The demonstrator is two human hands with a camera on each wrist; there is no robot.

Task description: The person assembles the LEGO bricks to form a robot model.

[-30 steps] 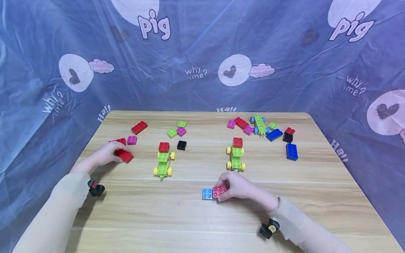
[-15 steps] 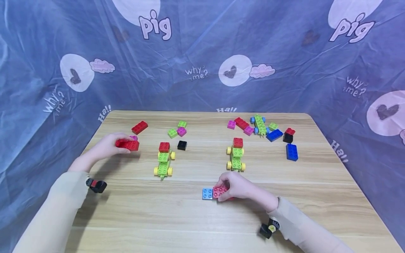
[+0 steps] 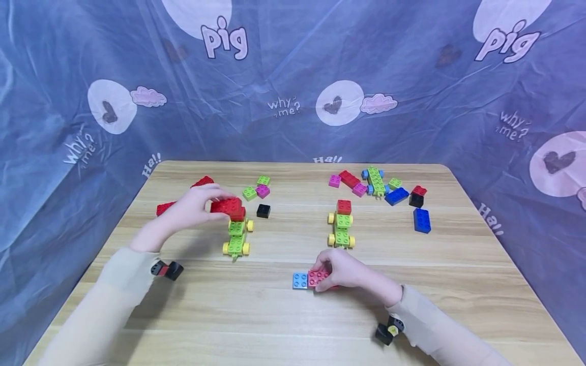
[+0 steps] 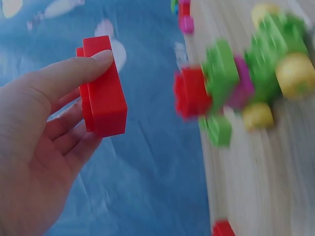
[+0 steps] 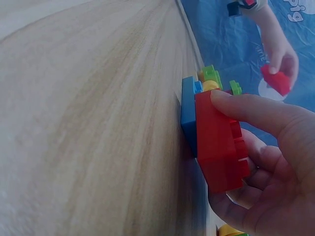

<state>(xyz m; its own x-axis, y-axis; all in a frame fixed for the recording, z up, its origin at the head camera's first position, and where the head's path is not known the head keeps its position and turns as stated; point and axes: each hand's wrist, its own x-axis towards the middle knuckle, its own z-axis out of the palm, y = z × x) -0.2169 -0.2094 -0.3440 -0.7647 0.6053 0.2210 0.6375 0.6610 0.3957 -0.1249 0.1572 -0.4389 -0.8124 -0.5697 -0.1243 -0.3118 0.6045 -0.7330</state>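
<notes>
My left hand (image 3: 196, 206) holds a long red brick (image 4: 106, 91) between thumb and fingers, raised above the table. In the head view that brick overlaps the red block (image 3: 237, 215) on top of the left green car (image 3: 235, 241) with yellow wheels. At the front middle, my right hand (image 3: 342, 269) grips another red brick (image 5: 219, 142) by its sides. The end of this brick lies against a light blue brick (image 3: 299, 280). A second green car (image 3: 342, 231), with yellow wheels and a red block at its far end, stands just beyond the right hand.
Green bricks (image 3: 249, 192), a magenta one (image 3: 263, 190) and a black brick (image 3: 263, 211) lie behind the left car. At back right are a blue-wheeled green car base (image 3: 376, 180), blue bricks (image 3: 422, 220) and several others. Red bricks (image 3: 166, 208) lie at far left.
My left hand has lifted the long red brick off the table at the left and carried it rightward to the left car. The right hand stays in place.
</notes>
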